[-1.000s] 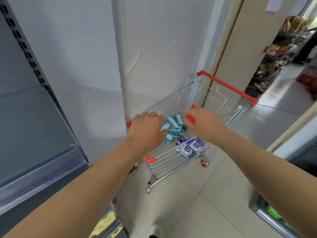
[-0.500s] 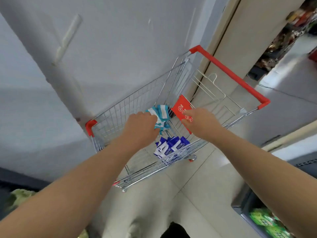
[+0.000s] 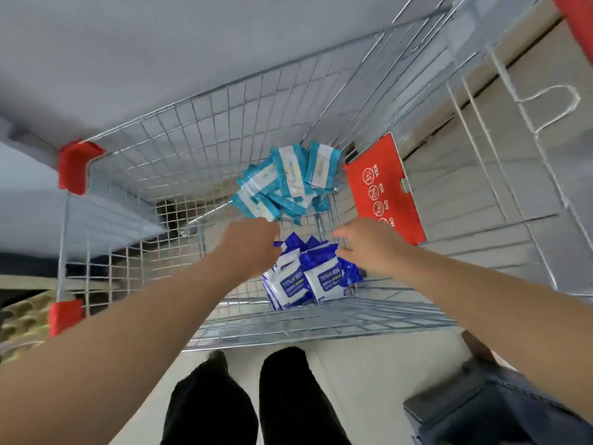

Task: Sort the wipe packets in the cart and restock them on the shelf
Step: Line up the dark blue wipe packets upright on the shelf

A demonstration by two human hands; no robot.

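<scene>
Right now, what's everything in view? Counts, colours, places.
cart: one, silver wire, red corner caps, centre
handle: one, red, top right
seat flap: one, red with white icons, right of the packets
light blue packets: pile, count unclear, teal and white, far end of basket
dark blue packets: pile, count unclear, dark blue and white, near end of basket
floor: pale tiles, under cart
legs: two, black trousers, bottom centre
left hand: over dark blue packets, grip hidden
right hand: fingers extended onto dark blue packets
</scene>
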